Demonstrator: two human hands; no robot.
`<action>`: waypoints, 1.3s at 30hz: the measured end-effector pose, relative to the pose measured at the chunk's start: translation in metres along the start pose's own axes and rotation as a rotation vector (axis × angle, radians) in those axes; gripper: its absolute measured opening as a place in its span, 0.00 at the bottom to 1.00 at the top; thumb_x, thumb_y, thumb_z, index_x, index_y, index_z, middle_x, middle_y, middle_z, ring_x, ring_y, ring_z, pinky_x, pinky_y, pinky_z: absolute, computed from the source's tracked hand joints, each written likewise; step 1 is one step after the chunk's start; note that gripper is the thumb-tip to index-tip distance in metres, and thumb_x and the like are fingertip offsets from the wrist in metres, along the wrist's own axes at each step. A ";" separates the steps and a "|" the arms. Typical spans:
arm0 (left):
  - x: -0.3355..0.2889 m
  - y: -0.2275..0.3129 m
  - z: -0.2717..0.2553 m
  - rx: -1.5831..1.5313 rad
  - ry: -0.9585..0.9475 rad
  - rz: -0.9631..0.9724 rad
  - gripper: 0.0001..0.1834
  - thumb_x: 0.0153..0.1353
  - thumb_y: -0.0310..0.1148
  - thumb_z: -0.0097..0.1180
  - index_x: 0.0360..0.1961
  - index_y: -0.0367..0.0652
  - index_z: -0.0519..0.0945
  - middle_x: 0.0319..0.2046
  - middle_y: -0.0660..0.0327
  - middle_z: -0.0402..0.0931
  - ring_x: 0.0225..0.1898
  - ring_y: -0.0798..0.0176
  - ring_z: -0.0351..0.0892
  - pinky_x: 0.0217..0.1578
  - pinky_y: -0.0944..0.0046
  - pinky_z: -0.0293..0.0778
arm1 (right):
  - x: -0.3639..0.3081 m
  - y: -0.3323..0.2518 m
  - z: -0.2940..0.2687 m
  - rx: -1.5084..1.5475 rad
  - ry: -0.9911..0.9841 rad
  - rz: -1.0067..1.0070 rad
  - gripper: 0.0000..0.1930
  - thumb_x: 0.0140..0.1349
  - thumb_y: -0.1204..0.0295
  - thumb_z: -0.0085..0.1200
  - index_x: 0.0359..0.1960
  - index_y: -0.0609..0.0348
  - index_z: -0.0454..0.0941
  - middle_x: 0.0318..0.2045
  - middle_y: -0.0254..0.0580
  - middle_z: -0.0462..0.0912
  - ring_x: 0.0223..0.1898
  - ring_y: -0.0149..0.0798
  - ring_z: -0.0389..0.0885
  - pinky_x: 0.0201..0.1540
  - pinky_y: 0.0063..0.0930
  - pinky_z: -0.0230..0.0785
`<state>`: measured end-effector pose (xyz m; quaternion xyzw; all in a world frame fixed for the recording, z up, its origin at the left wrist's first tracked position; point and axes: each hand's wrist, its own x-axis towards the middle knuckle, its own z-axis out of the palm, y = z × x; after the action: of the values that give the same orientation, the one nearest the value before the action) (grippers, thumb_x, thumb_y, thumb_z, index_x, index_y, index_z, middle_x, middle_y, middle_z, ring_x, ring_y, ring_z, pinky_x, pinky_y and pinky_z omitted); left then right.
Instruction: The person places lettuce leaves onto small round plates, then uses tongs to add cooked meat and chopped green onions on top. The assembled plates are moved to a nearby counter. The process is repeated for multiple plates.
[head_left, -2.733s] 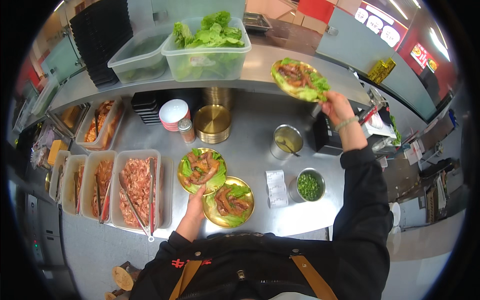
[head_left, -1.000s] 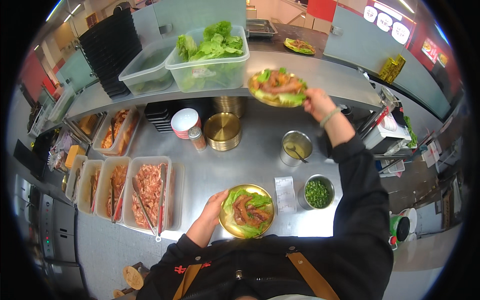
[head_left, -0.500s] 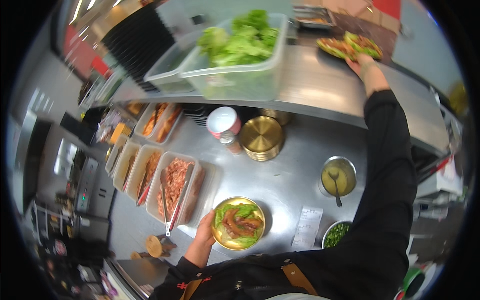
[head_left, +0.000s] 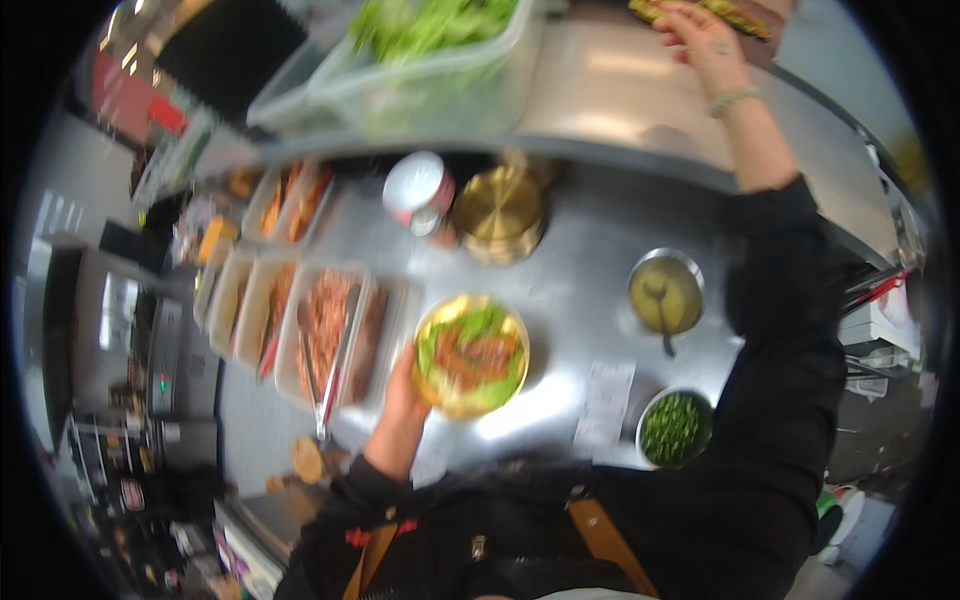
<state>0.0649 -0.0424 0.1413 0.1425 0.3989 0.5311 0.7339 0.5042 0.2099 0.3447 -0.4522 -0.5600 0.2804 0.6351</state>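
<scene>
The gold plate (head_left: 450, 408) is over the desk (head_left: 585, 240), near the edge by the person's tummy. Bare desk lies to the plate's right, up to the pot (head_left: 686, 320) of yellow stuff. The meat tub (head_left: 323, 335) is close on the plate's left. Stacked plates (head_left: 500, 210) sit just past it. The left hand (head_left: 400, 400) has its fingers gripping the plate's left rim. Far past the plate, to the right, the right hand (head_left: 705, 45) has bent fingers by more food (head_left: 738, 17); I can't tell if they touch it.
</scene>
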 end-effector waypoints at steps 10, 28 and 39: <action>0.011 0.024 0.003 -0.045 -0.171 0.041 0.19 0.67 0.40 0.44 0.50 0.35 0.71 0.47 0.53 0.74 0.49 0.60 0.74 0.51 0.60 0.71 | -0.302 -0.039 0.102 -0.059 -0.713 0.704 0.17 0.66 0.57 0.44 0.40 0.59 0.74 0.30 0.31 0.78 0.24 0.22 0.72 0.25 0.16 0.66; 0.003 -0.006 -0.030 0.204 -0.303 -0.256 0.22 0.65 0.40 0.48 0.56 0.42 0.65 0.53 0.50 0.67 0.53 0.53 0.68 0.50 0.53 0.69 | -0.188 -0.055 -0.031 0.036 0.089 0.484 0.07 0.58 0.73 0.48 0.24 0.61 0.73 0.17 0.33 0.74 0.14 0.25 0.70 0.16 0.16 0.64; -0.044 -0.011 -0.059 0.214 0.179 -0.164 0.15 0.65 0.29 0.45 0.53 0.41 0.68 0.19 0.71 0.57 0.21 0.74 0.57 0.29 0.68 0.67 | 0.087 0.157 -0.221 0.274 0.343 0.486 0.12 0.61 0.78 0.48 0.45 0.70 0.68 0.37 0.49 0.77 0.39 0.40 0.78 0.42 0.24 0.77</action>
<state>0.0240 -0.0985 0.1156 0.1388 0.5274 0.4343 0.7170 0.7594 0.2954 0.2532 -0.5234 -0.2777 0.4166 0.6895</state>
